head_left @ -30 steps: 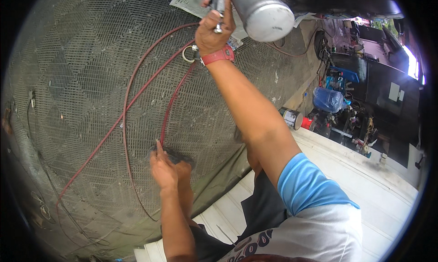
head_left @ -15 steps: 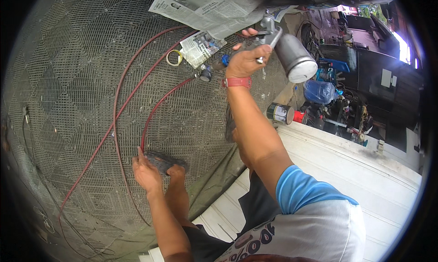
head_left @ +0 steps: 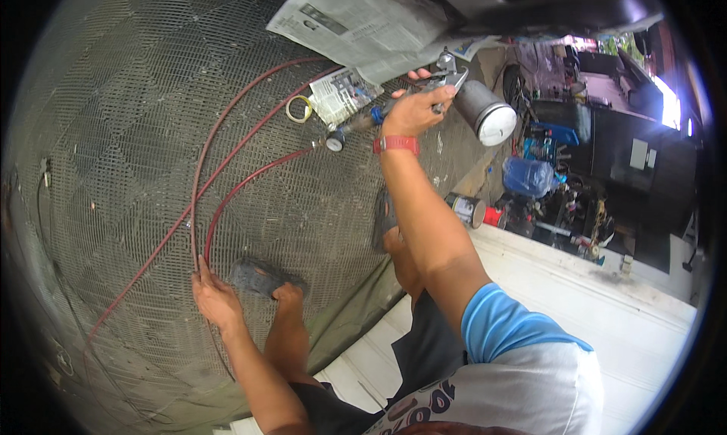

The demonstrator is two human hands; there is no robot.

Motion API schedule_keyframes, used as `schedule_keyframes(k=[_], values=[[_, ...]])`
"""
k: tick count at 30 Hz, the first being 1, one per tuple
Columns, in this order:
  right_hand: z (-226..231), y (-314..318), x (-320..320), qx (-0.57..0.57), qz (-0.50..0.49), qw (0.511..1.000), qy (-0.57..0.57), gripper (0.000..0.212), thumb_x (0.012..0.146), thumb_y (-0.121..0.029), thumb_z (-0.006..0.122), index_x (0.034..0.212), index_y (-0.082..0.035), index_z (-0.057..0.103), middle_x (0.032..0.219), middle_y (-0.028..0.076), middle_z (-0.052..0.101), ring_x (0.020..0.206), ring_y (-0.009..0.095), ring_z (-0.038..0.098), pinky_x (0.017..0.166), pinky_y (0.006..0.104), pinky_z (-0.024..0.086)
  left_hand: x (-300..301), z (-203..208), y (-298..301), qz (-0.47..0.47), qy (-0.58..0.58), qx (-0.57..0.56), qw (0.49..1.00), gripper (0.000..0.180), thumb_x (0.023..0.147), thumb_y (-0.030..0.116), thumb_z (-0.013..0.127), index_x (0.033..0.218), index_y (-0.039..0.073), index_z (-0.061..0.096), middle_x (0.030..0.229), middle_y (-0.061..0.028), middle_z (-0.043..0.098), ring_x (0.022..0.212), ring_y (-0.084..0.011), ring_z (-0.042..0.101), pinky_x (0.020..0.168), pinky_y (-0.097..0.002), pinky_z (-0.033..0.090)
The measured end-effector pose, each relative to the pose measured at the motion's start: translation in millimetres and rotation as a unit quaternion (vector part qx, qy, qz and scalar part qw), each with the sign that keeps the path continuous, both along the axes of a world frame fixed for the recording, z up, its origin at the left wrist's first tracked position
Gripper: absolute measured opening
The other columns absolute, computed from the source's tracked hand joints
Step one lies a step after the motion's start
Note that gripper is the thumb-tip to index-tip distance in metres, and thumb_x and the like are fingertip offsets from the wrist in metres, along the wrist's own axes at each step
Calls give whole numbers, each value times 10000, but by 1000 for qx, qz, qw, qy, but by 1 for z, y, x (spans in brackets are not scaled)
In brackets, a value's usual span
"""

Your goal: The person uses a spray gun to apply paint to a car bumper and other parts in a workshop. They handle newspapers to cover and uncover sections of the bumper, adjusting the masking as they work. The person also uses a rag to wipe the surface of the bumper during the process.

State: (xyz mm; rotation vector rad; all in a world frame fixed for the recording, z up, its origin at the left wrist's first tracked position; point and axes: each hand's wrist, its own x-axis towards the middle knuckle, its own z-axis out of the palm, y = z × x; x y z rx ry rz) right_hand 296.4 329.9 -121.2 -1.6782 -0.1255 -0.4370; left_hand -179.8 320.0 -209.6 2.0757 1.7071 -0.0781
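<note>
My right hand (head_left: 416, 111), with a red band at its wrist, is wrapped around the handle of a spray gun (head_left: 485, 113). The gun's grey metal cup is tilted, its pale end facing me. A regulator with a round gauge (head_left: 335, 141) hangs at the handle's lower end, where a red air hose (head_left: 250, 179) joins. Lower left, my left hand (head_left: 217, 297) has its fingers closed around that hose. Above the gun is a glossy dark panel (head_left: 553, 12), with newspaper (head_left: 360, 37) covering the area beside it.
A yellowish tape ring (head_left: 298, 109) and a newspaper scrap (head_left: 333, 98) lie on the perforated mat (head_left: 136, 162). Other hose loops cross there. To the right stand a paint can (head_left: 467, 209), a red can (head_left: 494, 217) and a blue water jug (head_left: 528, 176). White ribbed panelling (head_left: 583, 306) lies behind my right arm.
My left hand has moved left and slightly down, drawing the hose with it. The gun has shifted slightly, and the dark panel fills more of the top.
</note>
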Motion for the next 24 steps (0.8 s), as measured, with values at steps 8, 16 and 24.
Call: schedule_keyframes(k=[8,16,24], values=[[17,98,-59,-86,207,973,-58,693,1173,-510,385,1687,-47,350,1116,121,717,930,165,698,540,256,543,-20,43,4,9,-35,-74,997,448,1009,59,660,1455,99,691,1220,-271,705,1149,-454,686,978,-522,558],[81,205,-123,-18,184,982,-42,668,1179,-480,384,1682,-41,355,1118,115,720,947,159,706,527,247,540,-114,124,38,123,-13,-117,985,439,1053,101,622,1489,111,667,1378,-324,657,1277,-480,637,1060,-541,525],[171,304,-166,50,221,974,-32,678,1177,-470,389,1706,-55,303,1163,129,708,979,192,706,538,261,540,-178,233,147,85,12,28,996,402,1083,129,610,1478,138,679,1157,-190,688,1027,-399,654,960,-521,500]])
